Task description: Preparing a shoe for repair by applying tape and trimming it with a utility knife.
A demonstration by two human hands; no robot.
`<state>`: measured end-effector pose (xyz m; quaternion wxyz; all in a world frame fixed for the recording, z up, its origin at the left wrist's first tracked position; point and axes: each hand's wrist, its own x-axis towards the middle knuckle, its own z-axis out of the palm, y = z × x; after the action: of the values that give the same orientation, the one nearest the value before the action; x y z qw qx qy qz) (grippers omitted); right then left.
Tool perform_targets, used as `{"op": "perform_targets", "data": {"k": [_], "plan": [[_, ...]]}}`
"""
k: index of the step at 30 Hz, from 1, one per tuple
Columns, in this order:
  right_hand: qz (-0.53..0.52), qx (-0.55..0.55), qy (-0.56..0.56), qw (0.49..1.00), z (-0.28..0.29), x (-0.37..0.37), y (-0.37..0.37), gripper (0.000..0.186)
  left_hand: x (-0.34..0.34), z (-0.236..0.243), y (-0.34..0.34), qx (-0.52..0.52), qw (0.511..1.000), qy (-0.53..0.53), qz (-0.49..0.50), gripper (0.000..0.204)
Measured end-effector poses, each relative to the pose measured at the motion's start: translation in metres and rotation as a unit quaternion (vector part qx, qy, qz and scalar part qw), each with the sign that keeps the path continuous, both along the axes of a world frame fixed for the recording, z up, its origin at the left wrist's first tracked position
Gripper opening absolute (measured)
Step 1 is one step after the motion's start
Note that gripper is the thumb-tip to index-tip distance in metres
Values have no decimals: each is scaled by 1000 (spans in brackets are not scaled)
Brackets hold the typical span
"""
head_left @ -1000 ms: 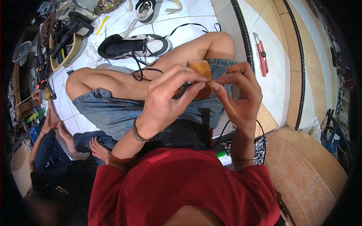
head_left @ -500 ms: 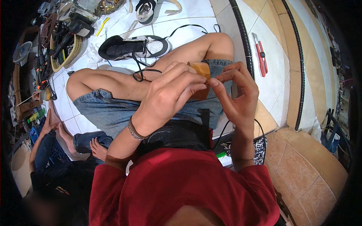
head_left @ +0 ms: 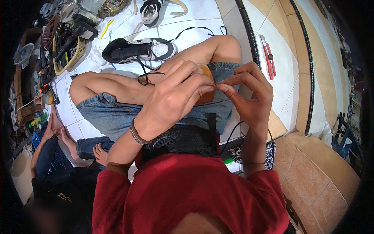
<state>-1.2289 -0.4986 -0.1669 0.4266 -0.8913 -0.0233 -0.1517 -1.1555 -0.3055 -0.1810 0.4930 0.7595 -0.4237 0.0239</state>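
The tiled floor [head_left: 210, 15] is spreading beneath everything, white in the middle and carrying most of the things. Another person [head_left: 74, 183], wearing dark clothes, is sitting at the lower left. The wearer's red shirt [head_left: 187, 191] is filling the lower middle, denim shorts [head_left: 117, 117] are covering the folded legs [head_left: 117, 87], and a black bag [head_left: 179, 140] is lying against the waist. A yellowish basket [head_left: 79, 54] is standing at the upper left, holding dark tools. Just beyond the legs, a black-and-white shoe [head_left: 159, 50] is lying with its toe pointing right. The left hand [head_left: 171, 93] is reaching across above the lap, its grip closing thumb and finger on one end of the strand; the right hand [head_left: 253, 97] is facing it, its grip pinching the other end. An amber piece [head_left: 207, 71] is showing partly behind the left hand, over the shorts; whether it is touching that hand is staying hidden. A red cutter [head_left: 267, 59] is lying well apart on the right, and a yellow stick [head_left: 106, 29] is lying near the basket. Smallest of all, the orange strand [head_left: 215, 85] is stretching between the two hands' fingertips.
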Motion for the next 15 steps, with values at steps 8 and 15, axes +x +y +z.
{"op": "perform_targets", "data": {"k": [8, 15], "plan": [[69, 37, -55, 995, -5, 8, -6, 25, -1, 2, 2, -18, 1000, 11, -7, 20], [114, -77, -191, 972, -5, 15, -10, 37, 0, 8, 6, -24, 999, 20, -30, 15]]}}
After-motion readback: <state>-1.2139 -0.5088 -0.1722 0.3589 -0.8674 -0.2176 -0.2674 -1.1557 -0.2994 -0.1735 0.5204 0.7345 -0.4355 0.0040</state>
